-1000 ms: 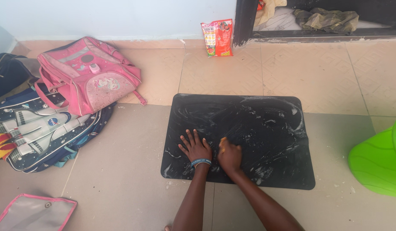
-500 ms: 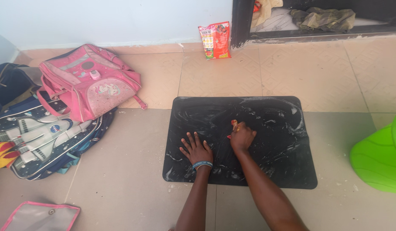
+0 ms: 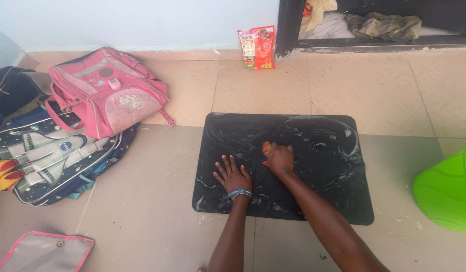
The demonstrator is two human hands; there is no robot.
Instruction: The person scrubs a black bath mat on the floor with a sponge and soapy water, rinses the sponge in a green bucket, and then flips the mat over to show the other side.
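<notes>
From the head camera, looking down: the flat black rubber mat with rounded corners [image 3: 288, 166], streaked with whitish suds, lies on the beige tiled floor [image 3: 142, 201] right in front of me. My left hand [image 3: 233, 175] rests on it palm down, all 5 fingers spread and flat, holding nothing, just pinning the sheet near its front-left part. My right hand [image 3: 279, 158] is curled tight, its grip closed around a small orange-and-red scrubbing pad [image 3: 266, 149] that pokes out past my fingers and presses on the mat's middle.

I judge the mat thin, limp and light; wet as it looks, it would be slippery and would slide on the tile unless I weigh it down. A corner or the front edge seems the best place to take hold, pinching it, since it would fold rather than lift stiffly. The pad looks soft and squashy.

To my left lie a pink school backpack [image 3: 109, 90] and a dark blue rocket-print backpack [image 3: 51, 156], touching each other. A red snack packet [image 3: 257, 48] leans on the wall, and a bright green plastic tub [image 3: 447, 189] sits at my right, well apart from the mat.
</notes>
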